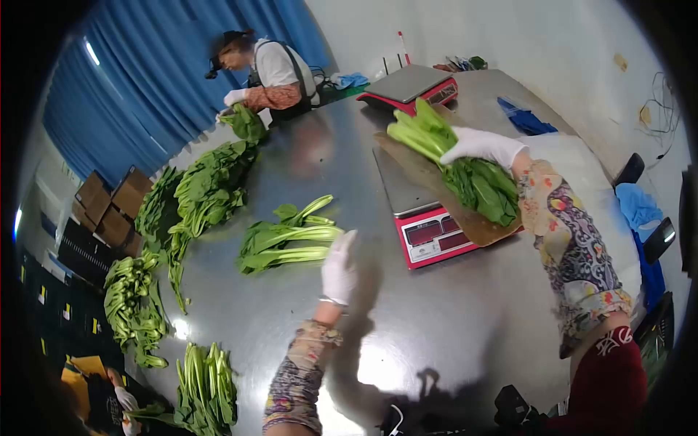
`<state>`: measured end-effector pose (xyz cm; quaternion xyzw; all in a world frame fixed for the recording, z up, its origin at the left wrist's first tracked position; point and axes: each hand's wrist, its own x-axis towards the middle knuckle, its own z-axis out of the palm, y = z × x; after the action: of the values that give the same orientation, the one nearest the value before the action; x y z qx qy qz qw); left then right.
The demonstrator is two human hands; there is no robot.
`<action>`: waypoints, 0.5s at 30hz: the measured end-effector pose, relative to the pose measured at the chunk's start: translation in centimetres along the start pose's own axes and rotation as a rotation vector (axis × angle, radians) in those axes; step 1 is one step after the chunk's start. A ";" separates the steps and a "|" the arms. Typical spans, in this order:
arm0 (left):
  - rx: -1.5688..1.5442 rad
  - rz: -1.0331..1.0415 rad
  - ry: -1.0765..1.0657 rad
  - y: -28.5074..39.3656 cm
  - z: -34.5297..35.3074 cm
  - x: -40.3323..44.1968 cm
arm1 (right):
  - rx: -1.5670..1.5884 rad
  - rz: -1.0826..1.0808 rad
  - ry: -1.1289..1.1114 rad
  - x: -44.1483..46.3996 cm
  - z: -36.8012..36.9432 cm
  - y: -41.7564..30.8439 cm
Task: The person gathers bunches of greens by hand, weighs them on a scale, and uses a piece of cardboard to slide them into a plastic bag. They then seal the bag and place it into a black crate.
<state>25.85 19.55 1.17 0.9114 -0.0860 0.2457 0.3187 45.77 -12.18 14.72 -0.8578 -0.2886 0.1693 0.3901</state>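
Note:
My right hand (486, 147), in a white glove, is closed around a bunch of leafy greens (480, 187). Its pale stems point up and left, and its leaves hang over a brown sheet (469, 221). That sheet lies on a red digital scale (429, 236) with a metal plate. My left hand (339, 270), also gloved in white, is stretched out with nothing in it. It is beside the stem ends of a small pile of greens (287, 243) on the metal table (291, 320); whether it touches them I cannot tell.
Heaps of greens (207, 185) line the table's left edge, with another bunch (206, 389) at the near left. A second red scale (407, 83) stands at the back. Across the table a person (280, 76) handles greens; another person's gloved hands (127, 403) show at lower left.

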 end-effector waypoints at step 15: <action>-0.151 -0.112 0.272 0.8 -7.5 7.4 | -0.192 0.259 0.558 -3.9 -7.3 3.7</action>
<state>29.08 23.60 10.36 0.8466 -0.0095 0.3413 0.4084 47.88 -20.74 16.86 -0.9337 -0.0738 -0.0521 0.3465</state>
